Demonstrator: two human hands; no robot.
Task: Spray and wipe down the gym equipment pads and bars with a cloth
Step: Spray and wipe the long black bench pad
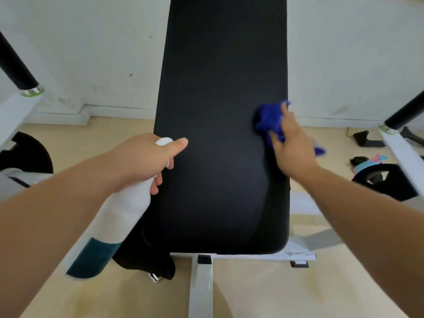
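Note:
A long black bench pad (220,111) runs up the middle of the view on a white frame (200,285). My right hand (292,143) presses a crumpled blue cloth (269,119) flat against the pad's right edge. My left hand (146,159) grips a white spray bottle (119,216) with a teal band near its base, held at the pad's left edge with the thumb lying over the nozzle head. Black bar grips show at the far left (16,65) and far right (406,113).
White frame arms slope down from both bar grips. Black weight plates lie on the light floor at left (27,154) and right (385,182). Small dark and coloured items (367,138) sit on the floor at right. A white wall stands behind the bench.

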